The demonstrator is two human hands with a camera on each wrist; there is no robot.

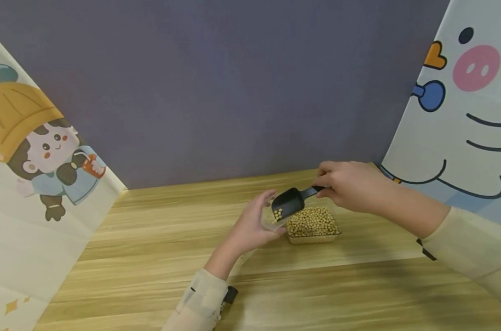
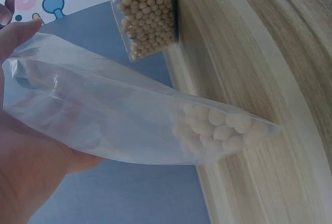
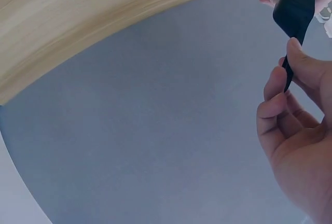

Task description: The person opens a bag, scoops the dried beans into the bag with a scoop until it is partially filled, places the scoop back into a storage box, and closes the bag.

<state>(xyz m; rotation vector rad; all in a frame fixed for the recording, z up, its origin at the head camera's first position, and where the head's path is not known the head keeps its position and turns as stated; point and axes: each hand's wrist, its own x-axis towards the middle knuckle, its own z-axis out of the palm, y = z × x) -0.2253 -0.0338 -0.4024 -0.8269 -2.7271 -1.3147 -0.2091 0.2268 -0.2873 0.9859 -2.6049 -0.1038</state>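
Note:
My right hand pinches the handle of a black scoop, thumb against fingers. The scoop tilts down into the mouth of a clear plastic bag, with a few soybeans at its lip. Around the bag's mouth curls my left hand, holding it spread. In the left wrist view a small heap of soybeans lies in the bag's pointed bottom corner. Just right of the bag, a clear box full of soybeans stands on the table.
The wood-grain table meets a grey-blue back panel. Cartoon-printed panels stand at the left and at the right.

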